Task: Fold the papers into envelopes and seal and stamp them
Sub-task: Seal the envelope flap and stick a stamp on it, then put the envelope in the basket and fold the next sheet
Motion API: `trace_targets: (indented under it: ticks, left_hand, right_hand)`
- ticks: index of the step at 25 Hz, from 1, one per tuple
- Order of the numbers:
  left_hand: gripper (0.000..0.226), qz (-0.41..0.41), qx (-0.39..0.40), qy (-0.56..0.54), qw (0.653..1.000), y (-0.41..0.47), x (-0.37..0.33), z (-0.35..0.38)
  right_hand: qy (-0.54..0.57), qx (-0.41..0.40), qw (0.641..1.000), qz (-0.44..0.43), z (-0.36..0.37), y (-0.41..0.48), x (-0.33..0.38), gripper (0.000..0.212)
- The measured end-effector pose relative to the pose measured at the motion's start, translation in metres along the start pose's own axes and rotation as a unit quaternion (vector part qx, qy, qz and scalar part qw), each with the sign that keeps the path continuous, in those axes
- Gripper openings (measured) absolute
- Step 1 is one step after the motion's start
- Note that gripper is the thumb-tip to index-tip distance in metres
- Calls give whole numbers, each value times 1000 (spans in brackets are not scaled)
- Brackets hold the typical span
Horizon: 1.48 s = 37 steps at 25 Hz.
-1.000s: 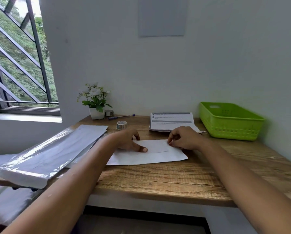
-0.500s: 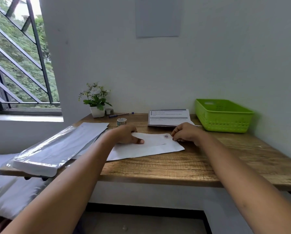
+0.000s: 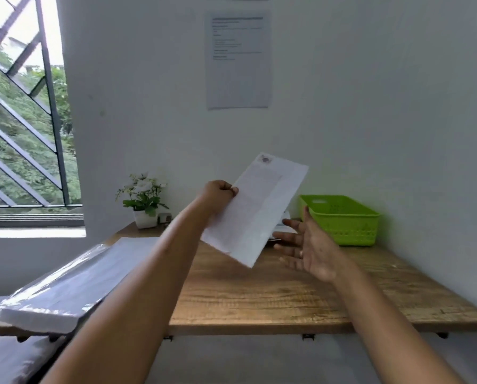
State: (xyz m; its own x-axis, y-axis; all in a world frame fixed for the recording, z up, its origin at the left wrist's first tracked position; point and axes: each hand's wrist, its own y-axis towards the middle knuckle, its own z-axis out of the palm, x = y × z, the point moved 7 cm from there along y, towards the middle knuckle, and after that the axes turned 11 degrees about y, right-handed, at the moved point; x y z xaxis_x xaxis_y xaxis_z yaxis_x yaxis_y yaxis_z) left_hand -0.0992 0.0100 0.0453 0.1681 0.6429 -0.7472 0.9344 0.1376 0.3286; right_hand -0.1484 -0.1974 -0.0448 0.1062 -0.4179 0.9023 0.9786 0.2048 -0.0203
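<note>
A white folded envelope with a small round stamp at its top corner hangs tilted in the air above the wooden desk. My left hand pinches its left edge. My right hand is open, palm up and fingers spread, just right of the envelope's lower end and apart from it. A green plastic basket stands at the back right of the desk. A pack of white paper in clear wrap lies on the desk's left side.
A small potted plant with white flowers stands at the back left, a tape roll beside it. More papers lie behind the envelope, mostly hidden. A printed sheet hangs on the wall. A barred window is at left.
My left hand has lifted the envelope off the desk and tilted it upward. My right hand has let go and opened beside it. The camera has tipped up.
</note>
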Motion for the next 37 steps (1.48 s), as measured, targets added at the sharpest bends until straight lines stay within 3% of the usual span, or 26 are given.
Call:
trace_targets:
  ticks: [4, 8, 11, 14, 17, 19, 22, 25, 29, 34, 37]
  left_hand:
    - [31, -62, -5, -79, 995, 29, -19, 65]
    - [27, -106, 29, -247, 963, 47, -35, 116]
    - [25, -100, 117, -330, 931, 42, -62, 144]
    - [36, -31, 222, -223, 949, 25, -89, 167]
    - [40, 65, 267, -110, 955, 20, -98, 193]
    - [39, 114, 260, -40, 958, 23, -97, 210]
    - [32, 161, 182, 91, 966, 34, -86, 225]
    - [27, 179, 135, 103, 969, 43, -79, 229]
    - [26, 205, 82, 118, 968, 41, -77, 224]
    - [27, 202, 58, 78, 975, 38, -67, 204]
    - [25, 162, 60, 107, 979, 47, -45, 177]
  right_hand:
    - [-70, 10, 997, -18, 7, -2, 23, 49]
    - [-118, -50, 982, -137, -29, 2, 68, 96]
    - [-158, -119, 958, -208, -64, 12, 107, 59]
    - [-155, -159, 953, -204, -106, 34, 123, 41]
    - [-145, -210, 947, -198, -142, 49, 120, 36]
    - [-170, -247, 937, -179, -160, 57, 113, 30]
    - [-221, -276, 922, -155, -173, 66, 106, 25]
    - [-333, -300, 877, -171, -177, 65, 111, 24]
    - [-503, -349, 770, -182, -174, 58, 117, 29]
    - [-548, -372, 726, -187, -155, 49, 113, 40]
    - [-569, -336, 710, -244, -117, 45, 112, 42]
